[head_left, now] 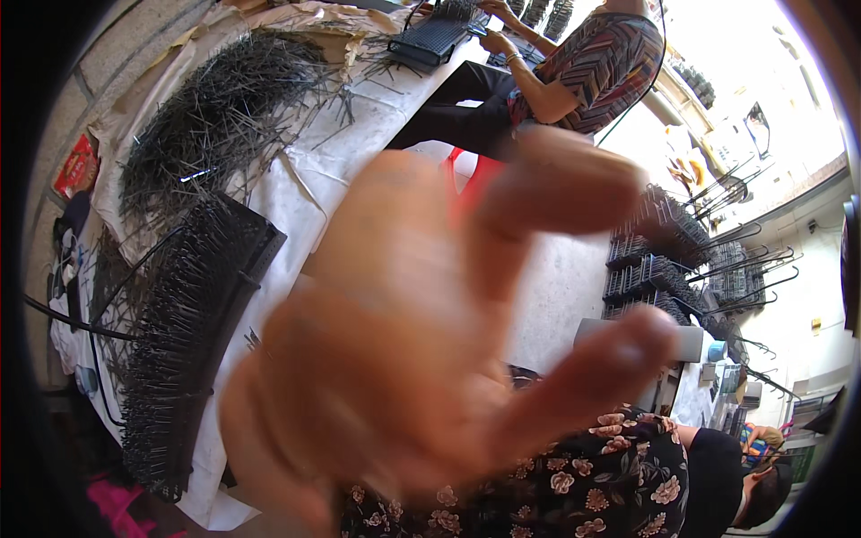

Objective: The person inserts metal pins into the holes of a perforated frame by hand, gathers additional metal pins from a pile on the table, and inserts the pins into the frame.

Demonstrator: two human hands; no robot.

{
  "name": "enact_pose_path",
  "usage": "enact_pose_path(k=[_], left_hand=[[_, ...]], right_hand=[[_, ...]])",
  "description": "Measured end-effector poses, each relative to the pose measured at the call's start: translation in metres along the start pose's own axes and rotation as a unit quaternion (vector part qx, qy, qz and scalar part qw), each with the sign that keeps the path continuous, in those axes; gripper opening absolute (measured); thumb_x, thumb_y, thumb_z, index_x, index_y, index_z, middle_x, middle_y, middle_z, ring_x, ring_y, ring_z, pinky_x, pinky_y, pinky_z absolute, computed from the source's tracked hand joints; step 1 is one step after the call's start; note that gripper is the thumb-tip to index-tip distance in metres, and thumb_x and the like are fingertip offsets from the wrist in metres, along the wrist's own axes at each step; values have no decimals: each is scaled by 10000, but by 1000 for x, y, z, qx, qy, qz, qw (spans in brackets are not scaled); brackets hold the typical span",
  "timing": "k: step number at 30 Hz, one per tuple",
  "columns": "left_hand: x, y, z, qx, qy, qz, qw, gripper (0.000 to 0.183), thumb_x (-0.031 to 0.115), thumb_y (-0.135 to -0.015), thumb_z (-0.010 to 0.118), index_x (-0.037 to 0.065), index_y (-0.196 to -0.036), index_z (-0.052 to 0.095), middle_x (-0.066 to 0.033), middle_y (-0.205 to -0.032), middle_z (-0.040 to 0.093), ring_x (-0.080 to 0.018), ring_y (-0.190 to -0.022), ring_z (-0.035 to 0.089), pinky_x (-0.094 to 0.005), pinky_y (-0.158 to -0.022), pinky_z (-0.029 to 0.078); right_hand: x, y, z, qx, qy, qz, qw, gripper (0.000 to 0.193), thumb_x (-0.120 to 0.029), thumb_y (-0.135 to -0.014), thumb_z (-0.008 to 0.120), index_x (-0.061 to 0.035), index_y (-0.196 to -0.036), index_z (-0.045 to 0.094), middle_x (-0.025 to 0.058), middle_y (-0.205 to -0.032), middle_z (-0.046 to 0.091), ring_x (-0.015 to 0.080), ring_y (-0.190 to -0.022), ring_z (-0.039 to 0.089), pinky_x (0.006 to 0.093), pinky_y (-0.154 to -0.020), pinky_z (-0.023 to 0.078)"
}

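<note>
Table [314, 175]: left. On table: heap of rods [229, 117], farther back; rack [224, 309], nearer, pins [169, 323] set in it; tray [421, 48], far end, before a co-worker [596, 67] at the table's right side. Packet [78, 167] lies left of heap. Hand [377, 332]: foremost, centre, right of rack. Stacked racks [641, 273]: right, beyond hand.

1 left hand [386, 314]; 1 heap black rods [233, 108]; 1 large bristled rack [193, 350]; 1 red packet [76, 167]; stacked racks [647, 278], uncountable
</note>
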State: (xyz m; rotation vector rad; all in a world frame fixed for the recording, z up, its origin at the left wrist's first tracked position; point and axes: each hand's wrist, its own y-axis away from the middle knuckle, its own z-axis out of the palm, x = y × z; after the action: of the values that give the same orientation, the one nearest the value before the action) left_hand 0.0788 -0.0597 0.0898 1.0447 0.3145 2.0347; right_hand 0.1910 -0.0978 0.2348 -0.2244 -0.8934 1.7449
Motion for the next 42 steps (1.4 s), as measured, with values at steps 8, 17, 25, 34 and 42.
enact_pose_path(k=[8,17,25,34,42], left_hand=[[-22,-44,-48,-75,-93,31,992,282,148,-920,530,32,-1177,514,-22,-961,601,-81,-808,579,-206,-609,481],[-12,-52,-46,-97,-102,58,988,326,135,-919,537,36,-1227,499,-17,-965,583,-58,-810,530,-156,-617,434],[-8,-55,-47,-53,-144,30,988,323,166,-916,550,48,-1215,517,-3,-915,575,-61,-797,522,-171,-566,419],[-3,-58,-54,-42,-90,10,995,313,193,-935,521,27,-1200,520,5,-806,514,-57,-647,450,-168,-469,349],[-4,-64,-63,-76,-71,-8,995,299,241,-947,492,42,-1166,530,-37,-797,568,-64,-614,491,-175,-466,385]], right_hand=[[-2,44,-127,46,431,412,801,186,-203,-924,556,-17,-935,552,-12,-725,515,21,-557,452,206,-452,372],[-22,99,-196,-133,601,479,626,285,-232,-814,674,49,-853,653,106,-763,619,163,-605,602,284,-526,465],[-20,102,-209,-4,444,640,627,267,-198,-831,663,64,-880,654,61,-719,649,101,-588,616,235,-525,494],[-12,117,-225,-44,517,598,611,181,-89,-827,630,68,-916,633,60,-750,653,91,-668,608,255,-612,513],[-9,104,-212,100,519,617,583,203,-153,-855,634,31,-931,672,41,-776,659,65,-620,557,200,-565,445]])
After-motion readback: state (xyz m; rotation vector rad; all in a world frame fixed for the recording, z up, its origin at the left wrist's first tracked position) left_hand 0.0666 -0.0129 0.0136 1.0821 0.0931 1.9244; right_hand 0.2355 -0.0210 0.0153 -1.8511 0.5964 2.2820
